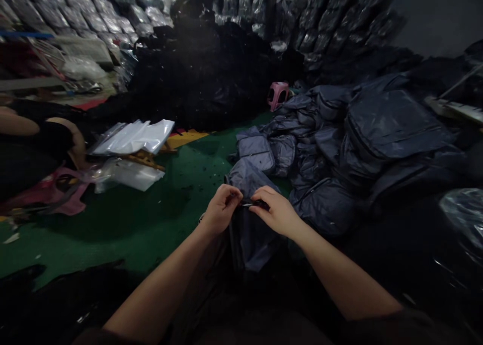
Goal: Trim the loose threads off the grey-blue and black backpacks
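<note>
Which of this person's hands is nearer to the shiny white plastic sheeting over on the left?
Left. The bare left hand is to the right of the shiny white plastic sheeting and nearer the camera; the bare right hand is farther right, beyond the left.

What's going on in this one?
Someone is working on a dark blue-grey bag in front of them. The right hand holds a small, dark object with a bright tip, too small to identify. The left hand is pinched near that tip; what it grips is unclear. Similar bags are heaped to the right, and another person is at the left edge.
</note>
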The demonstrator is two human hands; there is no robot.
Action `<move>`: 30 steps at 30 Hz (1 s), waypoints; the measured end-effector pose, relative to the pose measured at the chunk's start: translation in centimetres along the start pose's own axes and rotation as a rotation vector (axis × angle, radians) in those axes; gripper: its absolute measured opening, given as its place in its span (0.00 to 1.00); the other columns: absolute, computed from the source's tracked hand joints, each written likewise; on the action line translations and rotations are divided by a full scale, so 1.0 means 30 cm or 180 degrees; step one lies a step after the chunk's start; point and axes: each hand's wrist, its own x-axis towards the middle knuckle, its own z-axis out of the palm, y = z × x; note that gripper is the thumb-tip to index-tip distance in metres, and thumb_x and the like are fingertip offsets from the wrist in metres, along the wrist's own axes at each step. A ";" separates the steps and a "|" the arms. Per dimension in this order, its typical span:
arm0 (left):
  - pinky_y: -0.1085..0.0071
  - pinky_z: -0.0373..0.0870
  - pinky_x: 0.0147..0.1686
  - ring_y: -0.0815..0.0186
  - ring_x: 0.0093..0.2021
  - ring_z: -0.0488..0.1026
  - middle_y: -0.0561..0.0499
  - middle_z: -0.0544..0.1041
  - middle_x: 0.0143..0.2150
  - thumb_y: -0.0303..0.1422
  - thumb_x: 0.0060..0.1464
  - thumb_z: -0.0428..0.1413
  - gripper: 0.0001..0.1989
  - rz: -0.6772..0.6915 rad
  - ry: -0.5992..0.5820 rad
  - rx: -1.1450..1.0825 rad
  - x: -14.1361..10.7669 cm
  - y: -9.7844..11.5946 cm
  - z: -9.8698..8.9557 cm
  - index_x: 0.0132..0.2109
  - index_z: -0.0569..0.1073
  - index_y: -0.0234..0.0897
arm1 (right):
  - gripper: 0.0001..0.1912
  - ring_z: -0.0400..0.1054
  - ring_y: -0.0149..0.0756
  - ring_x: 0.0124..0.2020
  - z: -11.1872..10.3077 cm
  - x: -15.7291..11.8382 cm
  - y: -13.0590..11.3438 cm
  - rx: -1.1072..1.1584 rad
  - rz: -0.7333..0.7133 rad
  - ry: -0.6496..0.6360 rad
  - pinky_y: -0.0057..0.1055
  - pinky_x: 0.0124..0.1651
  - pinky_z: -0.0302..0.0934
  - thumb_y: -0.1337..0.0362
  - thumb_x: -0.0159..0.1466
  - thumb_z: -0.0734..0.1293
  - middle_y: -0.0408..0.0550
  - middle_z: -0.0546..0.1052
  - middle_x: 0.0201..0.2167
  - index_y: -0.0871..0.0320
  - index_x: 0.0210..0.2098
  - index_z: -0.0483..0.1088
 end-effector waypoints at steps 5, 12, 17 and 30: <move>0.71 0.66 0.39 0.67 0.37 0.67 0.50 0.66 0.37 0.36 0.56 0.51 0.06 0.0200 -0.0061 0.0195 -0.004 -0.006 -0.014 0.36 0.69 0.39 | 0.08 0.64 0.39 0.43 -0.010 0.007 -0.023 -0.0441 -0.0279 -0.0100 0.34 0.45 0.59 0.63 0.60 0.66 0.49 0.72 0.41 0.55 0.40 0.69; 0.71 0.67 0.38 0.68 0.35 0.70 0.52 0.68 0.34 0.36 0.55 0.52 0.06 0.0077 0.0004 -0.0029 -0.010 0.005 0.004 0.36 0.68 0.39 | 0.05 0.64 0.38 0.40 -0.015 0.008 -0.029 -0.0556 -0.0341 -0.0131 0.34 0.43 0.59 0.64 0.62 0.64 0.48 0.73 0.36 0.55 0.37 0.70; 0.69 0.67 0.38 0.66 0.35 0.72 0.52 0.73 0.33 0.38 0.55 0.52 0.09 -0.0337 0.1028 0.0250 -0.004 -0.036 -0.052 0.41 0.69 0.38 | 0.06 0.66 0.36 0.37 -0.015 -0.014 0.011 0.0204 0.0191 0.0469 0.32 0.39 0.61 0.62 0.60 0.66 0.47 0.71 0.35 0.56 0.37 0.70; 0.71 0.66 0.36 0.68 0.33 0.69 0.51 0.73 0.33 0.39 0.51 0.56 0.13 -0.1729 -0.0712 -0.1265 -0.352 0.006 -0.025 0.40 0.70 0.35 | 0.07 0.65 0.31 0.34 -0.007 -0.243 -0.154 0.0921 0.0273 -0.0848 0.26 0.34 0.59 0.66 0.58 0.68 0.44 0.71 0.35 0.55 0.37 0.69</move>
